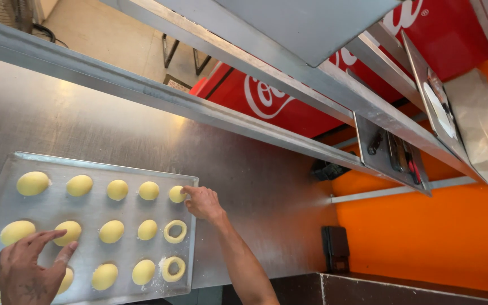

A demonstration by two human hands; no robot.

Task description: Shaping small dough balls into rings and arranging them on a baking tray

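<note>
While my right hand (pixel 203 202) reaches to the tray's (pixel 103 164) top right corner, its fingertips (pixel 185 191) pinch the dough ball (pixel 176 194) there, ball at 9 o'clock of the hand. Pale yellow, smooth, oval. My left hand (pixel 29 268) lies flat, fingers spread wide, over the tray's lower left, touching a dough ball (pixel 70 232) at 1 o'clock. Two dough rings (pixel 175 231) sit at 6 o'clock of the pinched ball, floury.
</note>
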